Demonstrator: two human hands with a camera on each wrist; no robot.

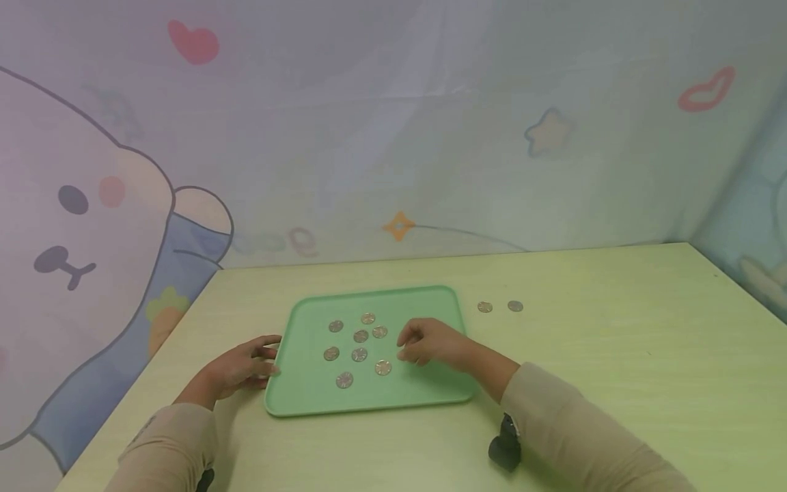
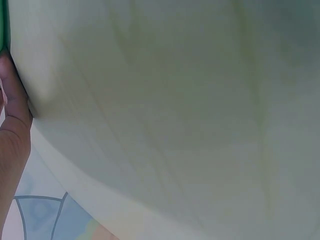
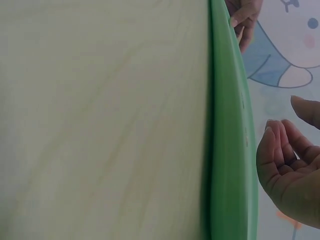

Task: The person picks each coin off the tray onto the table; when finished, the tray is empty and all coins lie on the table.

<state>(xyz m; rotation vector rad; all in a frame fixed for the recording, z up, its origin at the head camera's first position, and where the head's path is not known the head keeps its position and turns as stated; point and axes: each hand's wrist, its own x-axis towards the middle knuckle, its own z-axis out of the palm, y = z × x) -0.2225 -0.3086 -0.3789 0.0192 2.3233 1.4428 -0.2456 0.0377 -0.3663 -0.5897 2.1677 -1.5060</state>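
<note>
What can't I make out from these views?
- Head: the markings on the coins, too small and blurred.
- Left wrist: most of the left hand, cut off by the left edge.
- Right wrist: most of the inside of the tray, hidden by its side.

The worktop (image 1: 627, 355) leaves passage right of the loose coins (image 1: 515, 306); the tray rim (image 1: 369, 408) bars a low slide inward, the left hand (image 1: 236, 369) blocking its left edge, the right hand (image 1: 435, 343) its right half.
</note>
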